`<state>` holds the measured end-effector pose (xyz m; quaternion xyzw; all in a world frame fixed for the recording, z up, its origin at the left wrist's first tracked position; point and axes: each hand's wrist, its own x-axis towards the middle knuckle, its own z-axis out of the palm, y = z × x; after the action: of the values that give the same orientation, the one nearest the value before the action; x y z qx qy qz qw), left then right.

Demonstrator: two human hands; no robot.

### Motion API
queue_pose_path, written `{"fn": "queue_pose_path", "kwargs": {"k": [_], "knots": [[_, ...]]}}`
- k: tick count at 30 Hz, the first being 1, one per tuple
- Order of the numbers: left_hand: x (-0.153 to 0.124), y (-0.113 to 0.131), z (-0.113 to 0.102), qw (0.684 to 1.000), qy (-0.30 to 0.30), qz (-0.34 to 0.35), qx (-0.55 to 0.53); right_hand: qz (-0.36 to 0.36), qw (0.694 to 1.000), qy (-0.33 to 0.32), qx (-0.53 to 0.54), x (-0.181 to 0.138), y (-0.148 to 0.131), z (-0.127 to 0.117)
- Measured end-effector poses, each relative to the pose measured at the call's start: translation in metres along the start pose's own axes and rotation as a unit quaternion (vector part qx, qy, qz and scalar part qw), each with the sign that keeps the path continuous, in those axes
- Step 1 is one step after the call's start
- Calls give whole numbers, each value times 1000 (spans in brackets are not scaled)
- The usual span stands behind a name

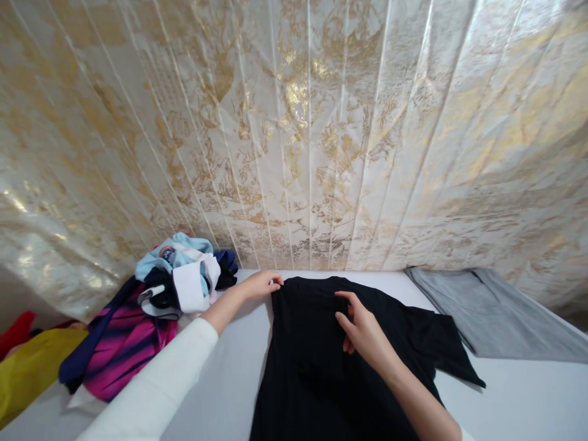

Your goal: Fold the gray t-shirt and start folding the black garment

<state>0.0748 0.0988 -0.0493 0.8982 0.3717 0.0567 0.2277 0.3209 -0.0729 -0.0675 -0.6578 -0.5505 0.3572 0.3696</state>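
A black short-sleeved T-shirt (pixel 316 361) lies spread in front of me, with one sleeve out to the right and its lower part running off the bottom edge of the view. At its upper left corner, my left hand (pixel 263 284) is closed, pinching the edge of the cloth between thumb and fingers. My right hand (pixel 361 327) is over the middle of the shirt. Its thumb and index finger are apart with nothing between them, while the other fingers curl under. Whether it touches the cloth I cannot tell.
Grey folded clothing (pixel 500 312) lies flat on the white table (pixel 514 398) at the right. A heap of mixed clothes (pixel 133 343) rises at the left, beside a yellow garment (pixel 39 364). A gold-patterned curtain (pixel 294 135) hangs behind the table.
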Motion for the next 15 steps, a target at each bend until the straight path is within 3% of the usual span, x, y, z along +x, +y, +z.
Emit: {"fn": "queue_pose_path", "kwargs": {"k": [4,8,15], "knots": [[15,12,5,1000,-10,18,12,42,998,-31,-27,0,22,0],[22,13,11,999,-28,13,17,14,993,-45,-109,-3,29,2],[28,-10,6,998,-55,7,34,-41,991,-79,-102,-23,-5,-21]]}}
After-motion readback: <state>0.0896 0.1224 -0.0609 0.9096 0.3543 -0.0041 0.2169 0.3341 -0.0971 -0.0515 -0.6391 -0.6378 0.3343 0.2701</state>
